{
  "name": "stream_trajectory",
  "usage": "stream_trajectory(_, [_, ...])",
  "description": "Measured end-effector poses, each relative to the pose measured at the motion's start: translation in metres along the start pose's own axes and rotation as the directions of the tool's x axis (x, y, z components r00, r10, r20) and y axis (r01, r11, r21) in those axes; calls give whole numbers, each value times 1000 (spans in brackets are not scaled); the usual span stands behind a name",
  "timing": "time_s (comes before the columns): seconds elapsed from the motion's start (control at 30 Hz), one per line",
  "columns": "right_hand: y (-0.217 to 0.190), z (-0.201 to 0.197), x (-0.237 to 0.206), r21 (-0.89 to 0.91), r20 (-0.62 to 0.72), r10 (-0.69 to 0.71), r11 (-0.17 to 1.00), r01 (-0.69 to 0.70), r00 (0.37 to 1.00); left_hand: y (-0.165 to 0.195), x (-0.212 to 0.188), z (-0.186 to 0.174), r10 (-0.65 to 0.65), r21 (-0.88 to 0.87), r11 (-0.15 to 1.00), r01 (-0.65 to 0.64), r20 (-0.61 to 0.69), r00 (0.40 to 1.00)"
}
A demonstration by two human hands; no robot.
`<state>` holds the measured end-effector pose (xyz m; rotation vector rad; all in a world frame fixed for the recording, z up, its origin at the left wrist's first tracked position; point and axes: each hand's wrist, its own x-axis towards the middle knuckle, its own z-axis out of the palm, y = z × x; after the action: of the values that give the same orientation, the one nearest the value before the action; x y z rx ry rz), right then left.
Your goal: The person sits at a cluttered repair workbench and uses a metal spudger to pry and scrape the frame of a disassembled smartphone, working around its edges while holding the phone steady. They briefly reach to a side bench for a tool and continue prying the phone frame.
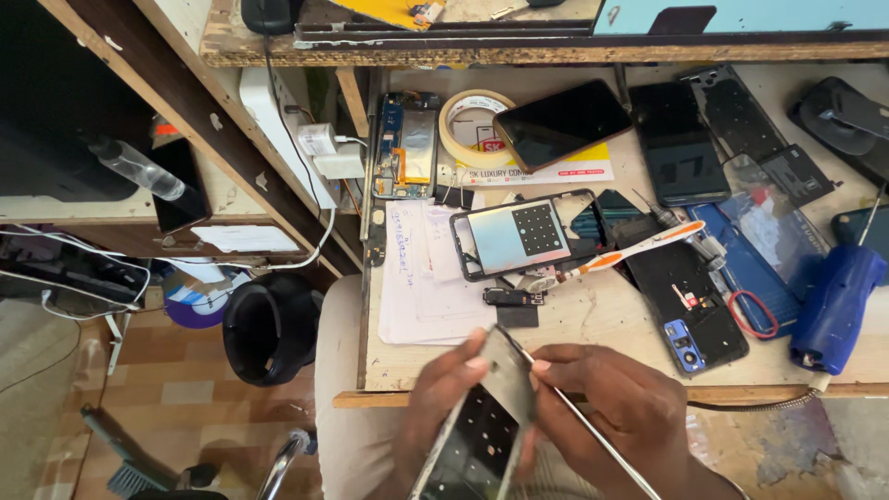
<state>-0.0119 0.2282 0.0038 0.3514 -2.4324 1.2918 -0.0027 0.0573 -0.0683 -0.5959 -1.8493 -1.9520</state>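
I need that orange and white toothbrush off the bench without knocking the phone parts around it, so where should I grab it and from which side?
Grip the toothbrush on its free orange-and-white handle end, up and to the right, coming from above. It lies slanted, bristle end down-left beside the open phone frame and small loose parts, so that end looks crowded; the handle end, resting over a dark phone back, seems easier to pinch.

left hand (444,407) – fingers curled, gripping | right hand (616,407) – pinching, close together
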Motion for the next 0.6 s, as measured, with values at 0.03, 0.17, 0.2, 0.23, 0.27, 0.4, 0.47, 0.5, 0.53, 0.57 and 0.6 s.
stream_trajectory(0.03, [0, -1, -2, -26, -1, -14, 1000, 14, 1000, 2, 0, 0, -7, 50, 999, 7, -10, 1000])
stream_trajectory(0.17, [-2, -4, -5, -41, -5, -72, 997, 72, 997, 12, 3, -2, -19, 130, 991, 20, -13, 1000])
stream_trajectory(0.2, [-3, -5, -4, -24, -11, -86, 996, 86, 996, 15, 4, -2, -18, 120, 993, 17, 1, 1000])
stream_trajectory(0.23, [-3, -5, -2, -28, -10, -107, 994, 106, 994, 17, 5, -3, -49, 81, 996, 48, 9, 999])
stream_trajectory(0.27, [-4, -5, 0, -30, -8, -125, 992, 124, 992, 20, 6, -3, -83, 43, 996, 82, 19, 996])
stream_trajectory(0.4, [0, -5, 15, 0, -6, -271, 962, 271, 962, 28, 11, -5, -182, -114, 976, 184, 32, 983])
stream_trajectory(0.47, [3, -7, 19, 56, 29, -324, 945, 322, 946, 32, 11, -7, -274, -276, 925, 263, -2, 962])
stream_trajectory(0.5, [5, -7, 19, 83, 46, -351, 934, 347, 935, 33, 10, -8, -321, -357, 886, 295, -14, 947])
stream_trajectory(0.53, [6, -8, 19, 100, 37, -333, 939, 328, 942, 33, 10, -9, -302, -331, 902, 277, -26, 953])
stream_trajectory(0.57, [8, -8, 18, 118, 30, -316, 943, 311, 948, 32, 9, -9, -283, -304, 917, 258, -41, 958])
stream_trajectory(0.6, [9, -8, 16, 137, 22, -298, 946, 292, 954, 31, 8, -10, -264, -275, 931, 240, -53, 963])
